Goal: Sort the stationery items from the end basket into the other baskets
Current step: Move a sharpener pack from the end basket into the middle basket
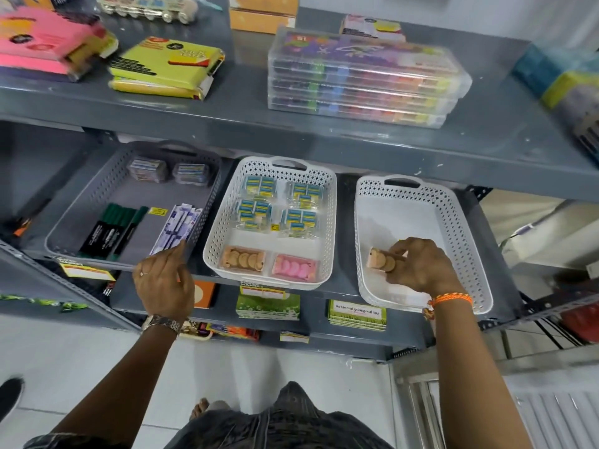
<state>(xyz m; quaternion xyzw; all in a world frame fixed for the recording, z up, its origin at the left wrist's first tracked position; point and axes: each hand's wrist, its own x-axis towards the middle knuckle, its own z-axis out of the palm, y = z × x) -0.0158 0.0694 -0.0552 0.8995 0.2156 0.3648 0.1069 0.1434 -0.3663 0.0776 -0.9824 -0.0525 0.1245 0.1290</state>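
Inside right basket, right hand grips eraser pack — left hand empty, loosely curled, touching grey basket.

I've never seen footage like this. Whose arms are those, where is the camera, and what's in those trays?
No robot here: a person wears a camera on the head, looking down at their own arms in front of a grey shelf rack. Three baskets sit on the shelf. The grey basket holds green markers and a pen pack. The middle white basket holds small blue-and-yellow packs, a brown pack and a pink pack. The right hand grips a brown pack inside the nearly empty right basket. The left hand hovers at the grey basket's front edge, holding nothing.
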